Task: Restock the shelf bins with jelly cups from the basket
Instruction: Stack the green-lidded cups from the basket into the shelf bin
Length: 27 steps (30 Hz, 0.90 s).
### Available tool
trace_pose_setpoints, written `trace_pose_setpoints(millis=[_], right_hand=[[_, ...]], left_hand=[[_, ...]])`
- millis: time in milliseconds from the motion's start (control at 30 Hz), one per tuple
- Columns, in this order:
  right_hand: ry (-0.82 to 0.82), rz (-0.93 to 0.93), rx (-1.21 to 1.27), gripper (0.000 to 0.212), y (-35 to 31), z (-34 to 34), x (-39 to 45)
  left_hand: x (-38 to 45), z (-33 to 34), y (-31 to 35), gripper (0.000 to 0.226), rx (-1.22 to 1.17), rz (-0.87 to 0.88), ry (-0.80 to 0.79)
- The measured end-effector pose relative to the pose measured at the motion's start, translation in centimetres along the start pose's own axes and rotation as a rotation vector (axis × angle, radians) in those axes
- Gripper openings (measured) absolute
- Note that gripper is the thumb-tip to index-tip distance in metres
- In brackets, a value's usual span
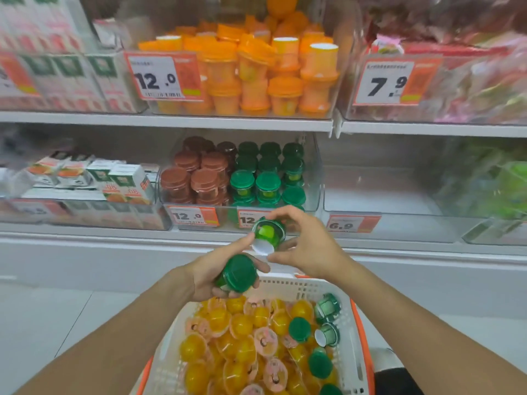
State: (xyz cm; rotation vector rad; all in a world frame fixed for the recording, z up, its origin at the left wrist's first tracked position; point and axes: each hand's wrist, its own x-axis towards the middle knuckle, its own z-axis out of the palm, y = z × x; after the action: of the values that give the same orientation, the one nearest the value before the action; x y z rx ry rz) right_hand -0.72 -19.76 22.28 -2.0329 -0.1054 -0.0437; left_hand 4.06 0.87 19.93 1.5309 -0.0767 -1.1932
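Observation:
A white basket (pixel 302 286) with orange rim sits below me, full of yellow jelly cups (pixel 242 332) and a few green jelly cups (pixel 299 329) on its right side. My left hand (pixel 216 275) grips one green-lidded jelly cup (pixel 238 272) above the basket's far edge. My right hand (pixel 308 243) pinches a second green jelly cup (pixel 268 233), tilted, just in front of the clear shelf bin (pixel 315 178). That bin holds brown cups (pixel 196 178) on the left and green cups (pixel 265 175) on the right.
The upper shelf bin holds orange cups (pixel 256 72) behind a 12.0 price tag (pixel 162 76). Juice cartons (pixel 114 178) fill the bin at left. A clear bin (pixel 385 195) at right shows a bare floor, tagged 6.9. The white shelf ledge (pixel 114 235) runs in front.

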Motion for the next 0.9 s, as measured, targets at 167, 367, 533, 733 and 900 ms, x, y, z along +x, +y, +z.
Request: trace_pose_setpoints(millis=[167, 367, 533, 733, 900], right_hand=[[0.039, -0.278, -0.097, 0.057, -1.5, -0.4, -0.8], [-0.127, -0.133, -0.010, 0.060, -2.2, -3.4, -0.8], [-0.094, 0.126, 0.077, 0.033, -3.1, -4.8, 1.1], [-0.400, 0.156, -0.132, 0.029, -6.3, -6.8, 4.4], [-0.216, -0.011, -0.448, 0.021, -7.8, -7.9, 7.5]], left_hand=[[-1.7, 2.8, 1.0, 0.059, -0.146, 0.230, 0.123], [-1.4, 3.5, 0.6, 0.061, -0.066, 0.340, 0.238], [-1.7, 3.4, 0.8, 0.053, 0.066, 0.332, 0.222], [-1.5, 3.7, 1.0, 0.057, 0.065, 0.387, 0.181], [-1.3, 3.0, 1.4, 0.059, -0.020, 0.381, 0.239]])
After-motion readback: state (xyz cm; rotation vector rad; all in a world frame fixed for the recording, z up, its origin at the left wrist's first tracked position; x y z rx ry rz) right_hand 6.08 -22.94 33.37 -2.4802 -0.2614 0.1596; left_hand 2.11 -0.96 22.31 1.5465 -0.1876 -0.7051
